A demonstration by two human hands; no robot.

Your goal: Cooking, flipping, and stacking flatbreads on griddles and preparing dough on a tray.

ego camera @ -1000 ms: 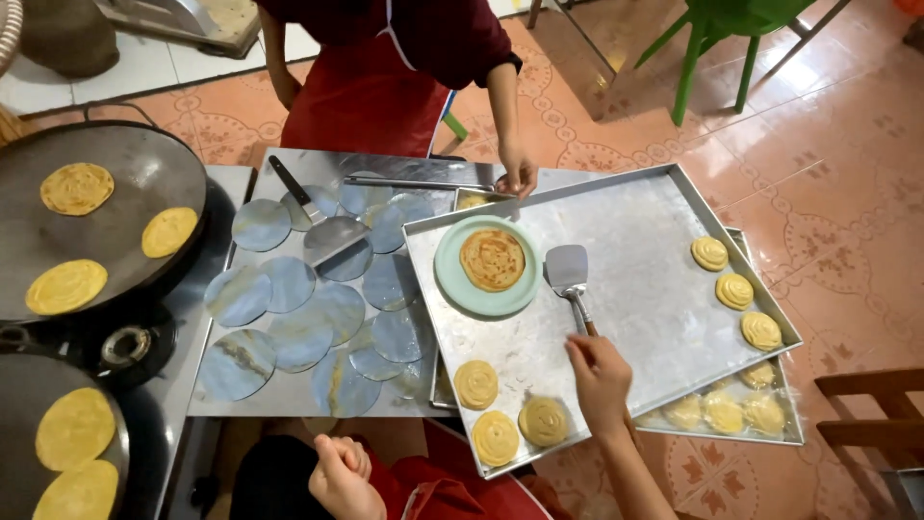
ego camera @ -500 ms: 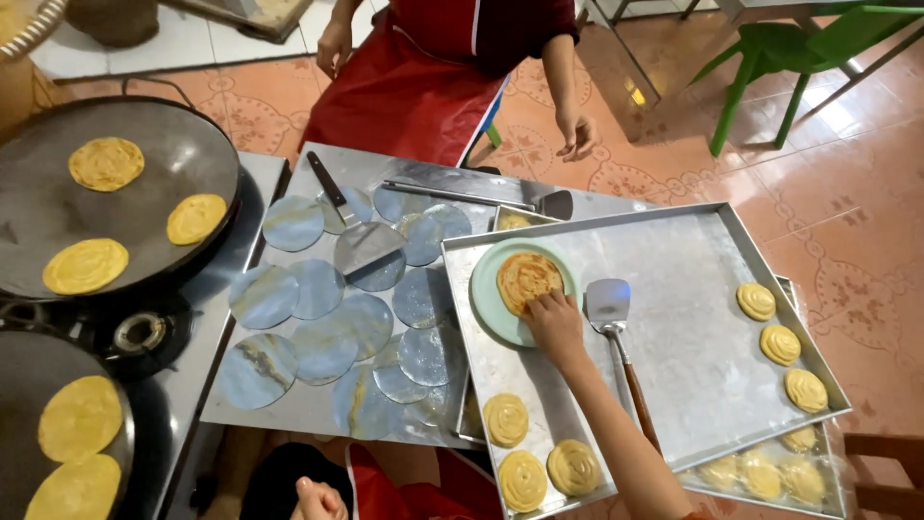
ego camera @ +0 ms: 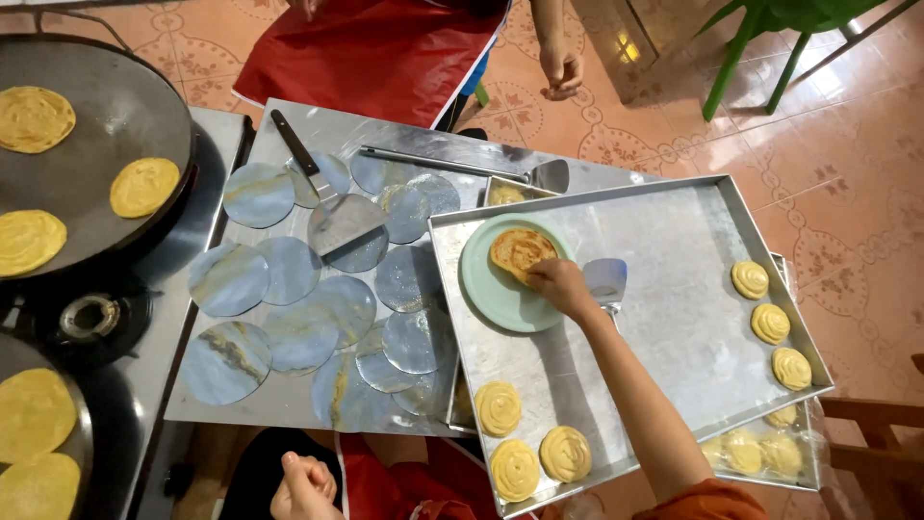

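My right hand point(ego camera: 560, 285) reaches across a large metal tray point(ego camera: 674, 337) and pinches the edge of a browned flatbread point(ego camera: 520, 250) lying on a pale green plate point(ego camera: 500, 299). A small metal spatula point(ego camera: 608, 279) lies on the tray just right of that hand, with nothing holding it. Raw spiral dough rounds sit at the tray's near edge point(ego camera: 520, 453) and along its right side point(ego camera: 770, 324). My left hand point(ego camera: 303, 486) is curled into a fist close to my body at the bottom, holding nothing.
Several blue-grey round sheets point(ego camera: 289, 299) and a wide scraper point(ego camera: 342, 223) cover the steel worktable. Two dark pans point(ego camera: 115, 116) with yellow flatbreads sit at the left by a burner point(ego camera: 91, 318). Another person in a red apron point(ego camera: 375, 48) stands opposite. A lower tray point(ego camera: 770, 453) holds more dough.
My right hand has let go of the small spatula's handle and moved up-left to the flatbread on the green plate. The spatula now lies on the tray.
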